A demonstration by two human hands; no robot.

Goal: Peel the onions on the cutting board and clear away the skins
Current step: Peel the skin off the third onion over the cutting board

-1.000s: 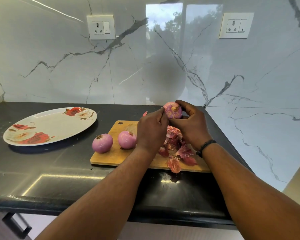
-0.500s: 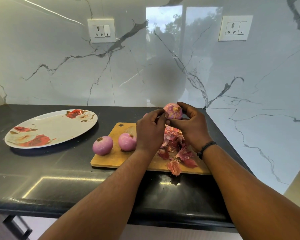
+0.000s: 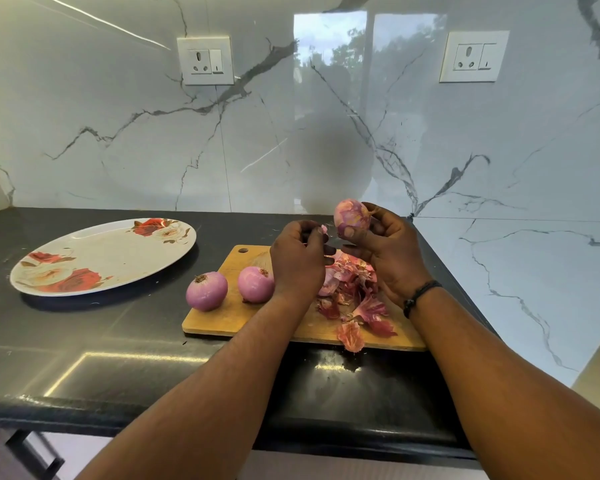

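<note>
My right hand (image 3: 390, 252) grips a partly peeled pink onion (image 3: 351, 216) above the wooden cutting board (image 3: 232, 315). Just left of it, my left hand (image 3: 300, 261) pinches a small scrap of onion skin (image 3: 323, 230) between thumb and fingers. Two peeled onions stand on the board's left part: one at the corner (image 3: 207, 291), one beside my left wrist (image 3: 256, 284). A heap of reddish skins (image 3: 355, 296) lies on the board under my hands, with one piece (image 3: 351, 336) hanging over the front edge.
A floral oval plate (image 3: 101, 256) lies on the black counter (image 3: 84, 341) to the left of the board. The marble wall behind carries two sockets (image 3: 205, 60) (image 3: 473, 56). The counter's front edge runs below my forearms.
My left hand has pulled away from the onion to the left, taking a small piece of skin with it. My right hand has turned the onion slightly.
</note>
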